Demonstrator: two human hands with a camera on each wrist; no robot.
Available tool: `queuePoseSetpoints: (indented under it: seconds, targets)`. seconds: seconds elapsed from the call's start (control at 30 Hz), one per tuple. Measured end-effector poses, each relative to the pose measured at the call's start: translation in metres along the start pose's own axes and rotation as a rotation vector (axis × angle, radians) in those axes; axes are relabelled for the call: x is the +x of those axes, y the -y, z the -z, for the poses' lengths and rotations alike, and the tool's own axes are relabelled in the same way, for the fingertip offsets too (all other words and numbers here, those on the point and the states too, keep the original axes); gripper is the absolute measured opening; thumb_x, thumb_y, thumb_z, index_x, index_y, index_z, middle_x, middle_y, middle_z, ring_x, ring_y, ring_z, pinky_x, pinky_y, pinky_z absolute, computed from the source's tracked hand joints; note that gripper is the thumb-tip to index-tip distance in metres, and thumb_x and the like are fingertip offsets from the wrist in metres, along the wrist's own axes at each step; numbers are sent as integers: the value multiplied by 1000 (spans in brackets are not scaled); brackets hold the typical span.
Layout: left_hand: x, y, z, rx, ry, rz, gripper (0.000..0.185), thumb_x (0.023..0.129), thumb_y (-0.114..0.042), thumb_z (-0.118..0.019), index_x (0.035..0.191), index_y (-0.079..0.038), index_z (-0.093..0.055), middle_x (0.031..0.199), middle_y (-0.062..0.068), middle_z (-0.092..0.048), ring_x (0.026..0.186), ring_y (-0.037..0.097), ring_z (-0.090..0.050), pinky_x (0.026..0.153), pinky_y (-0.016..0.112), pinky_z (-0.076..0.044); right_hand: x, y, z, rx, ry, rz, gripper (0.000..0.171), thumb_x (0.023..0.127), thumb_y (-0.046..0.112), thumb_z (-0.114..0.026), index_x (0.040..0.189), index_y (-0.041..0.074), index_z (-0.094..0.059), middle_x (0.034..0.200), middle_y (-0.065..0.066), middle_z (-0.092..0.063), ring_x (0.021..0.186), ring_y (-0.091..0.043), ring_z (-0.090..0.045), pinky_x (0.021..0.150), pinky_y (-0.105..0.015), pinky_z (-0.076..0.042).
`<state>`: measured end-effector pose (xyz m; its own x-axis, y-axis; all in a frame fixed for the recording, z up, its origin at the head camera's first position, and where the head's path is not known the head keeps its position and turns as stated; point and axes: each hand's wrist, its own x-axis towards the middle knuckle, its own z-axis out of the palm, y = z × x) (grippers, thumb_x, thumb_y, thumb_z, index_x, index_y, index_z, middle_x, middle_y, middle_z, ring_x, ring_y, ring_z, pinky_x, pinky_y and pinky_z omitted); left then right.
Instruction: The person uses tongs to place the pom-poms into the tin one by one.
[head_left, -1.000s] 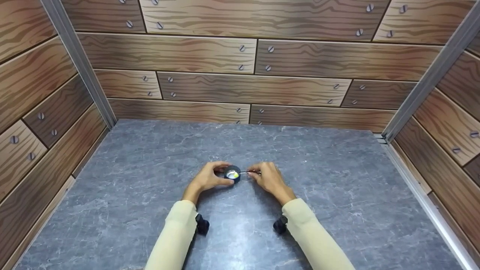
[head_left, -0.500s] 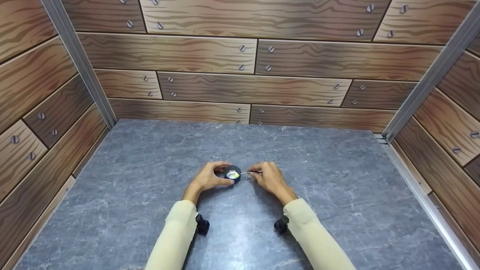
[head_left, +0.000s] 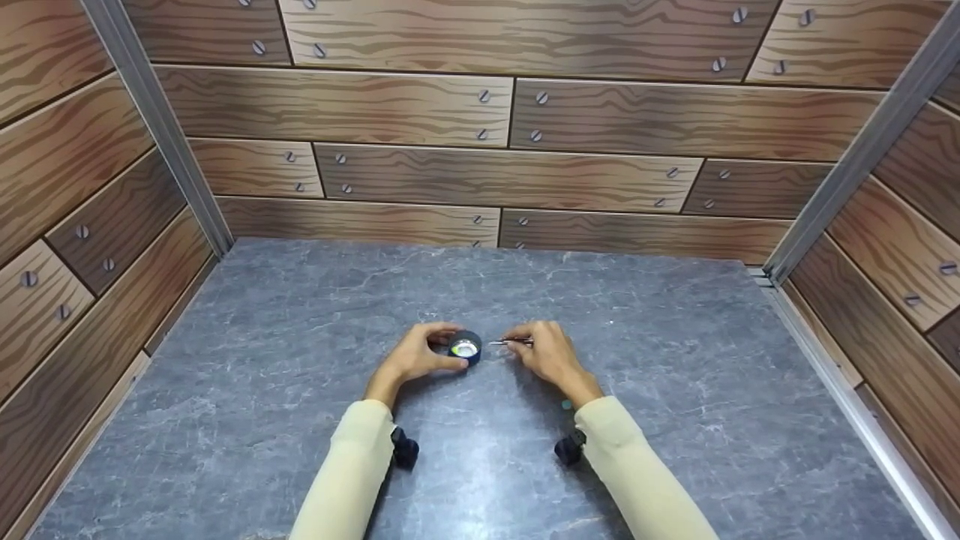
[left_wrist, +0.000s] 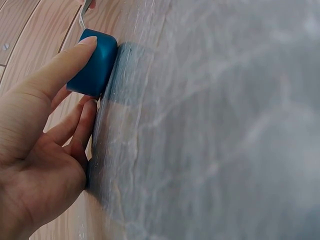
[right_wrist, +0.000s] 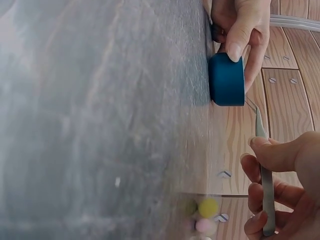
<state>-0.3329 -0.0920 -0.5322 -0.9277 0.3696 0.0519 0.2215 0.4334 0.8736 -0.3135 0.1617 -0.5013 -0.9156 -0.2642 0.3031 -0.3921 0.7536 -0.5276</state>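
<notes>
A small round blue cup (head_left: pixel 465 355) stands on the table, its mouth facing up. My left hand (head_left: pixel 418 354) holds it from the left, thumb at the near side and fingers round the far side. Shiny metal and a yellow-green spot (head_left: pixel 457 350) show inside the cup; what the spot is, I cannot tell. In the left wrist view the thumb lies on the wall of the blue cup (left_wrist: pixel 101 65). My right hand (head_left: pixel 549 352) pinches metal tweezers (right_wrist: pixel 267 185) with a bent tip. The tips are just right of the cup's rim; nothing visible is between them.
A yellow ball (right_wrist: pixel 208 207) and a pink ball (right_wrist: pixel 204 225) lie on the table in the right wrist view. Beside the right cuff is a teal dot (head_left: pixel 567 404). Wood-patterned walls (head_left: pixel 420 176) and metal posts (head_left: pixel 161 120) enclose the grey marbled table (head_left: pixel 337 292).
My right hand has drawn back slightly to the right, taking the tweezer tips away from the cup. The teal dot has come into view by the cuff. My left hand stays still.
</notes>
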Motion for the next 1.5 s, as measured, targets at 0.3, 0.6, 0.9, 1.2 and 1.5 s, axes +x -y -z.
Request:
queuePoseSetpoints:
  seconds: [0.3, 0.6, 0.9, 1.2, 1.5]
  targets:
    - [0, 0, 0, -4, 5, -11, 59, 80, -18, -89, 135, -8, -67, 131, 17, -71, 122, 34, -65, 108, 49, -51, -3, -1, 10, 67, 0, 33, 13, 88, 5, -78, 100, 7, -83, 101, -12, -81, 87, -25, -75, 79, -45, -62]
    - [1, 2, 0, -6, 6, -18, 59, 80, -16, -89, 134, -8, -67, 130, 17, -71, 121, 33, -65, 108, 49, -51, -8, -10, 23, 143, 74, 25, 17, 90, 5, -76, 106, 2, -80, 108, -20, -78, 69, -21, -73, 57, -22, -57]
    - [0, 3, -1, 5, -14, -48, 58, 79, -16, -90, 132, -6, -68, 126, 18, -72, 117, 34, -66, 105, 49, -52, -16, -24, 37, 94, 89, 77, 17, 92, 6, -74, 107, 2, -80, 109, -19, -78, 84, -24, -72, 72, -33, -60]
    - [0, 3, -1, 7, -18, -30, 59, 78, -17, -90, 132, -8, -69, 126, 16, -72, 116, 30, -66, 105, 48, -52, -25, -37, 47, 50, 71, 67, 15, 91, 6, -76, 104, 4, -81, 107, -19, -79, 87, -24, -73, 71, -31, -59]
    - [0, 2, -1, -6, -7, -25, 59, 79, -15, -90, 133, -7, -68, 128, 17, -71, 120, 34, -65, 108, 50, -51, -35, -48, 55, 74, 70, 52, 16, 90, 4, -75, 105, 1, -80, 105, -19, -79, 83, -17, -68, 67, -21, -52]
